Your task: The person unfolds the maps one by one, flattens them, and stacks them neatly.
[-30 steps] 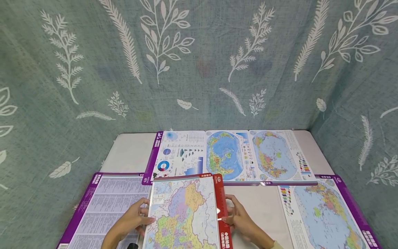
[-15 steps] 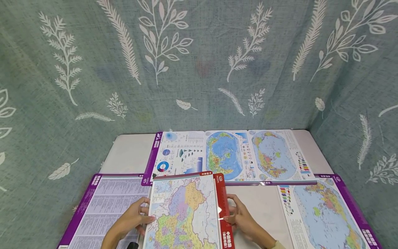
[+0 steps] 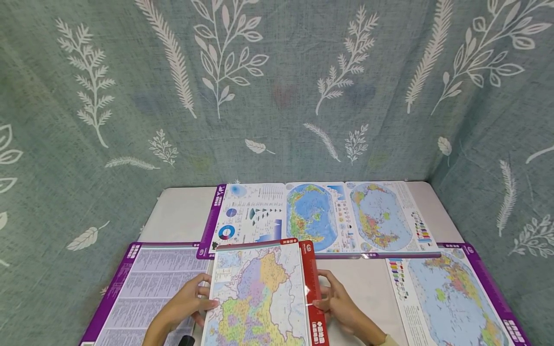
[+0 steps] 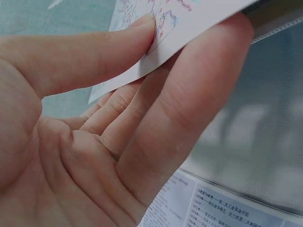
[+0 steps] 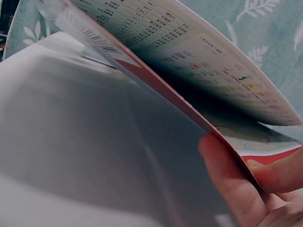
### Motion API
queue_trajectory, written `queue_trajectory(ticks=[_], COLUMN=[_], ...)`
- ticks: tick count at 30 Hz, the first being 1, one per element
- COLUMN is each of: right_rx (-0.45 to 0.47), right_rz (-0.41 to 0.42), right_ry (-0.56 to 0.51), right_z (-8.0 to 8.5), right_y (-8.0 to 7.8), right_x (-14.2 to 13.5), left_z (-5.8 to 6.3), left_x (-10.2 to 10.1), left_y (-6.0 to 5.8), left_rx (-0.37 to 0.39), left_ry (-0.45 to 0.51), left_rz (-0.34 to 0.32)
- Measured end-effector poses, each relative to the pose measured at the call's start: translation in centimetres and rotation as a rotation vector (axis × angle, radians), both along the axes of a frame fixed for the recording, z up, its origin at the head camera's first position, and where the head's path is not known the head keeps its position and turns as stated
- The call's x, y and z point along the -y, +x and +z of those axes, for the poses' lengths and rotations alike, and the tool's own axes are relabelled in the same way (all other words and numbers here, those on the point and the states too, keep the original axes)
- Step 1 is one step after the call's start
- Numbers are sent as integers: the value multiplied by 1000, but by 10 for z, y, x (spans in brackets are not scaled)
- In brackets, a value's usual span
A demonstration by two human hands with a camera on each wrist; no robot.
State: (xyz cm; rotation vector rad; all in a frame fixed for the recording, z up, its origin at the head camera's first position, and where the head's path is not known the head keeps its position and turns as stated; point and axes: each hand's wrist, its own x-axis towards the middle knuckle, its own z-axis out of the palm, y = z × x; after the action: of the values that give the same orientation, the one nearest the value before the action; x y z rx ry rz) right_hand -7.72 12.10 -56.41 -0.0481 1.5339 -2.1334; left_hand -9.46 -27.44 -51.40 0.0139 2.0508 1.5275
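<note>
A folded map sheet (image 3: 255, 288) with a multicoloured map and a red strip along its right side is held up near the front of the table. My left hand (image 3: 188, 300) pinches its left edge, thumb on the printed face. In the left wrist view, the thumb (image 4: 102, 56) lies over the sheet (image 4: 142, 64), fingers beneath. On the other side, my right hand (image 3: 339, 305) pinches the red strip between thumb and fingers. The right wrist view shows the map's panels (image 5: 184, 52) standing apart like a partly opened fold, with the right fingers (image 5: 227, 175) at the red edge.
An unfolded purple-edged world map (image 3: 318, 216) spans the back of the white table (image 3: 359, 283). A purple-edged text sheet (image 3: 151, 283) lies at left, another world map (image 3: 454, 302) at right. A small black object (image 3: 186, 340) shows at the front edge. Patterned curtains (image 3: 277, 96) surround the table.
Both hands and the folded map have shifted slightly to the right, with the grips unchanged. The sheets lying on the table stay where they were.
</note>
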Motion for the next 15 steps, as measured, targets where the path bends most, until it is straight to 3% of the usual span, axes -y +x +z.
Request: queue_trajectory(ticks=[15], right_rx=[-26], right_rz=[13], right_ry=[-21], right_z=[1], right_y=[-3], right_x=[-11], left_z=[1], left_x=[0], left_y=[-8], left_rx=[18], left_ry=[34], left_rz=[-7])
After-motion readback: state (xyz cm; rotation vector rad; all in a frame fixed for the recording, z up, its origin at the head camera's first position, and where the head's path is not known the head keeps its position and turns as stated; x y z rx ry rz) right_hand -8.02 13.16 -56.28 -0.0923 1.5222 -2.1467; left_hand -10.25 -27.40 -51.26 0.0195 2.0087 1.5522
